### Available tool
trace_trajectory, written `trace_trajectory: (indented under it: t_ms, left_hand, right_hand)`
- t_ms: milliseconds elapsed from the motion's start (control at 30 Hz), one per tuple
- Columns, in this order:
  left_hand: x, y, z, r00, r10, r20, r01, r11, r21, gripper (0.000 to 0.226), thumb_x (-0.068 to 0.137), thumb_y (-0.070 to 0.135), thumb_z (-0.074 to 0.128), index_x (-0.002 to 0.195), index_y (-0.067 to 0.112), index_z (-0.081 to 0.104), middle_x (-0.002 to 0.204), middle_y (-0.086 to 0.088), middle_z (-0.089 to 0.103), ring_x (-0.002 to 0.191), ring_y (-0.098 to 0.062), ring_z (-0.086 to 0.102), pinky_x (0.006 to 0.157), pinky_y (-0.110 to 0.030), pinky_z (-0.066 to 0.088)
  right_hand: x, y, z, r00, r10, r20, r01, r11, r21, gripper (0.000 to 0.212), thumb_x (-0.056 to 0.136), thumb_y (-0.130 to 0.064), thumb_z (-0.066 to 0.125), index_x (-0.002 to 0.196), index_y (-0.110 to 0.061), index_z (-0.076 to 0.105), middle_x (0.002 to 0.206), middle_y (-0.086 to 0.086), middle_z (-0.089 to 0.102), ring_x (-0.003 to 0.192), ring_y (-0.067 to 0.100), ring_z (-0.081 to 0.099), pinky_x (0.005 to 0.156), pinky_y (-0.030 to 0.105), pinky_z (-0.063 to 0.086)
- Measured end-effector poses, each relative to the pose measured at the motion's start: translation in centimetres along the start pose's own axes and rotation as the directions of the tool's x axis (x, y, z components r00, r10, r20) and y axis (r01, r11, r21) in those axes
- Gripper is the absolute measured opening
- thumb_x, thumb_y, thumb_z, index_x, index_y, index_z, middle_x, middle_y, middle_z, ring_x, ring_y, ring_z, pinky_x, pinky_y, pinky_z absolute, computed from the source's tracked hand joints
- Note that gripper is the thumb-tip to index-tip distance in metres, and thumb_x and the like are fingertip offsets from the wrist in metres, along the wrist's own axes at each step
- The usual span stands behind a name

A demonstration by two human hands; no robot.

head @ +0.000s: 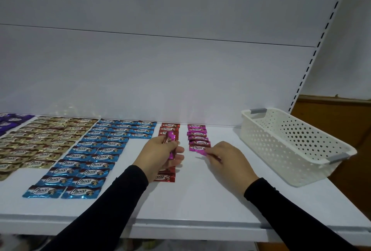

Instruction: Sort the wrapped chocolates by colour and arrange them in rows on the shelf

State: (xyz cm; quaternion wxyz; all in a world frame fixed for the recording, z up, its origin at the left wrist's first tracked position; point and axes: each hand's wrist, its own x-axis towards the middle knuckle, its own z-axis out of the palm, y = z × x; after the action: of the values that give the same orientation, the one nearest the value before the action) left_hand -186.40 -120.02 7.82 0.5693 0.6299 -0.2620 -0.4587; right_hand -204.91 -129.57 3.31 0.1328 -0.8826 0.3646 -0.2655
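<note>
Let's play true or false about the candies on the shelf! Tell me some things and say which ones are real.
1. The left hand holds pink chocolates. True.
2. The white basket sits left of the blue chocolates. False: it is at the far right of the shelf.
3. The right hand pinches a pink chocolate at the near end of the pink row. True.
4. The gold chocolates lie between red and pink ones. False: they lie between the purple chocolates and the blue.
</note>
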Motion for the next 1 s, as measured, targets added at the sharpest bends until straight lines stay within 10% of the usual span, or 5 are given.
trace_trajectory:
  t_ms: [400,767,867,1000]
  left_hand:
    - [0.5,-0.1,-0.4,1.0,0.002,-0.016,-0.002,1.0,-0.021,0.028,0.101,0.014,0.057,0.127,0.004,0.059,0.096,-0.013,0.074,0.072,-0.019,0.073,0.058,-0.026,0.059]
    - [-0.1,-0.3,-0.3,0.999,-0.025,0.042,0.021,0.996,0.09,0.005,0.095,0.005,0.063,0.099,0.008,0.063,0.096,-0.013,0.073,0.078,-0.02,0.076,0.068,-0.028,0.062]
    - [-0.3,-0.5,-0.2,0.997,-0.023,0.071,0.017,0.997,0.072,0.006,0.094,0.004,0.065,0.099,0.008,0.066,0.092,-0.013,0.076,0.08,-0.022,0.076,0.06,-0.025,0.06]
    - [-0.9,-0.7,0.5,0.988,-0.02,0.151,0.013,0.999,0.05,0.014,0.095,0.002,0.063,0.108,0.002,0.068,0.095,-0.014,0.076,0.081,-0.023,0.075,0.053,-0.021,0.055]
  right_hand:
    - [-1.1,0.5,0.2,0.954,-0.163,0.25,0.2,0.971,-0.131,0.039,0.098,-0.047,0.038,0.083,-0.018,0.059,0.092,-0.01,0.053,0.091,0.011,0.048,0.084,0.03,0.044]
    - [0.3,1.2,0.9,0.956,-0.171,0.24,0.204,0.972,-0.118,0.041,0.101,-0.05,0.035,0.086,-0.02,0.057,0.099,-0.01,0.054,0.097,0.013,0.049,0.091,0.034,0.045]
    - [-0.3,0.2,0.5,0.983,-0.111,0.145,0.102,0.992,0.069,0.032,0.101,-0.042,0.044,0.114,-0.024,0.067,0.119,-0.012,0.059,0.113,0.004,0.05,0.099,0.025,0.041]
    - [-0.5,-2.6,0.1,0.991,0.111,0.07,-0.131,0.87,0.476,0.019,0.098,-0.037,0.056,0.091,-0.027,0.072,0.086,-0.01,0.069,0.085,0.008,0.062,0.079,0.03,0.051]
